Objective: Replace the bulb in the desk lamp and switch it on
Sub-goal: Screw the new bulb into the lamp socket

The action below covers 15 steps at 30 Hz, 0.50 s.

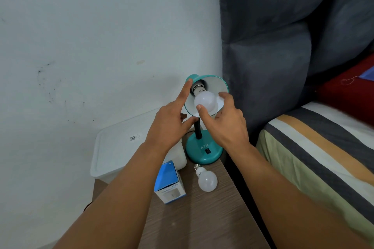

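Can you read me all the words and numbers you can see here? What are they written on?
"ATN" – raised letters on the teal lamp base.
Blue and white box: upside-down print, too blurred to read.
Bulb in the lamp: dark print by its neck, too small to read.
Bulb on the table: print by its neck, too small to read.
White bin lid: a square code with tiny text, unreadable.

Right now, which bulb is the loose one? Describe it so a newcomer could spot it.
Start at the wooden side table beside the striped bed. In front of the teal lamp base, right of the blue and white box, a white bulb lies on its side. Unlike the bulb in the shade, it is unmounted, with no hand on it.
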Motion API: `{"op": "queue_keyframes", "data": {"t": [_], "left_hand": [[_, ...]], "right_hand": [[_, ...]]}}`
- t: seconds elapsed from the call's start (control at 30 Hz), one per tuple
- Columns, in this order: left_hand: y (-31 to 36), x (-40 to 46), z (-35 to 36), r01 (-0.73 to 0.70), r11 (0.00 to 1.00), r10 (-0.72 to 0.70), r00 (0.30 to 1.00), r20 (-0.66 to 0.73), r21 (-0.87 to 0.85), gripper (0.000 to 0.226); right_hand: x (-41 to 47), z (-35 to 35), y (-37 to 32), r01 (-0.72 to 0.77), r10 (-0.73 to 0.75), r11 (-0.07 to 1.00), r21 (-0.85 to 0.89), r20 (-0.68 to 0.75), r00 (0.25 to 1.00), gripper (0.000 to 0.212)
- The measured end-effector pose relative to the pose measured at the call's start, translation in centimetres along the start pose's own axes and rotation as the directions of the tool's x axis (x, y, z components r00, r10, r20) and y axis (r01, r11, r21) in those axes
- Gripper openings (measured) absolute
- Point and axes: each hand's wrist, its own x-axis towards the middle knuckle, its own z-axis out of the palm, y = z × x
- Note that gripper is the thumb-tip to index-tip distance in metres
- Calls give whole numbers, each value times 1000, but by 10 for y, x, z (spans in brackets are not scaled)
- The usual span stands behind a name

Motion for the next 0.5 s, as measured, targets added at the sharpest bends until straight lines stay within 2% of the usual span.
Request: {"op": "queue_keyframes", "data": {"t": [0.07, 0.13, 0.23, 0.37, 0.43, 0.5], "left_hand": [[-1, 0, 0, 0, 1000, 0, 1000, -1, -6, 95], [-1, 0, 1, -12, 1000, 12, 1000, -3, 0, 95], [-1, 0, 1, 1, 1000, -1, 1000, 0, 5, 97], [1, 0, 0, 16, 1000, -16, 1000, 2, 7, 97], [2, 0, 0, 24, 1000, -24, 1000, 5, -3, 95], [2, 0, 0, 24, 1000, -24, 1000, 7, -14, 93]], "right_hand": [[0, 0, 0, 41, -41, 999, -11, 4, 999, 78], [1, 0, -1, 72, -71, 997, -30, 21, 997, 70], [3, 0, -2, 31, -31, 999, -12, 26, 999, 59], [1, 2, 0, -38, 36, 996, 81, 28, 999, 71], [0, 1, 2, 3, -4, 996, 90, 17, 1000, 80], [-1, 1, 2, 63, -64, 997, 41, 16, 998, 75]]}}
